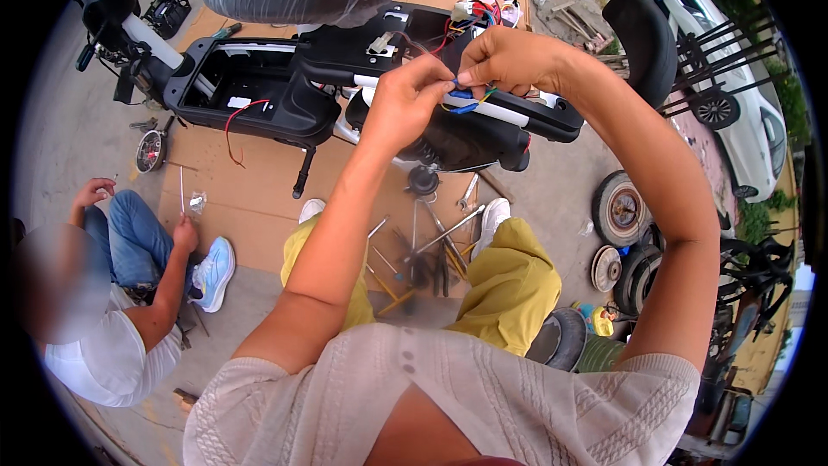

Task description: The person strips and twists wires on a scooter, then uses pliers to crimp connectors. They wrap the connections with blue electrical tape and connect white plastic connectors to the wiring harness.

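A black electric scooter (267, 86) lies on flattened cardboard (250, 198), its seat raised and its body open. Both my hands are lifted in front of me over its rear part. My left hand (404, 102) and my right hand (504, 60) pinch a small bundle of coloured wires (466, 102), blue, yellow and green, between their fingertips. More red and blue wires (457, 26) spill from the open compartment just behind my hands.
A seated person in jeans and a white top (121, 293) is at the left, hand on the cardboard. Several metal tools (423, 250) lie between my feet. Wheels and tyres (621, 233) are stacked at the right, a white car (733, 78) beyond.
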`<control>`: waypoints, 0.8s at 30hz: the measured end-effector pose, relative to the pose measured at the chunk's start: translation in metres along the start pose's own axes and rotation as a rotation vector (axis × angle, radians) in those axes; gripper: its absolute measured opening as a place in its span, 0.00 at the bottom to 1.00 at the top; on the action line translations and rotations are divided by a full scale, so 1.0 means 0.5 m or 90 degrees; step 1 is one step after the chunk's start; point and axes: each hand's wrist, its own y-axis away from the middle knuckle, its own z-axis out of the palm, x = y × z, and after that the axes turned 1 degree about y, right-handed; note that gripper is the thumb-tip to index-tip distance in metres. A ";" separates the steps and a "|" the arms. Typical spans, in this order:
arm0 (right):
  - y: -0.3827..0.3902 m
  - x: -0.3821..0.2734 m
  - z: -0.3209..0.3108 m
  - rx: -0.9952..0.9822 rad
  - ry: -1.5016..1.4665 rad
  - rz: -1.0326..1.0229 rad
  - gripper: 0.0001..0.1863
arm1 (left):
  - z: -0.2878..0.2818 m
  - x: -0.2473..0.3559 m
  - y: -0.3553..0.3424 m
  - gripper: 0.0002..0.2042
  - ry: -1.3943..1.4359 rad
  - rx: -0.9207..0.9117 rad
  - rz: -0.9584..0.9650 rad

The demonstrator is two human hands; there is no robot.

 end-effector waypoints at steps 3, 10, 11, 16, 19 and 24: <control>-0.009 -0.009 -0.012 -0.127 -0.155 0.134 0.09 | -0.004 -0.014 0.001 0.02 0.030 -0.014 0.013; 0.009 -0.011 -0.001 -0.043 -0.169 0.052 0.12 | -0.015 0.009 -0.003 0.01 0.165 -0.002 -0.076; 0.025 -0.016 0.014 0.050 -0.119 0.002 0.13 | -0.015 0.011 -0.002 0.02 0.185 0.006 -0.085; 0.055 0.038 0.085 0.492 0.338 -0.444 0.13 | -0.010 0.018 -0.006 0.04 0.231 0.016 -0.114; 0.054 0.034 0.110 0.450 0.415 -0.338 0.12 | -0.013 0.014 -0.008 0.03 0.199 0.005 -0.098; 0.038 0.037 0.098 0.320 0.351 -0.251 0.08 | -0.009 -0.005 -0.003 0.01 0.130 -0.038 -0.037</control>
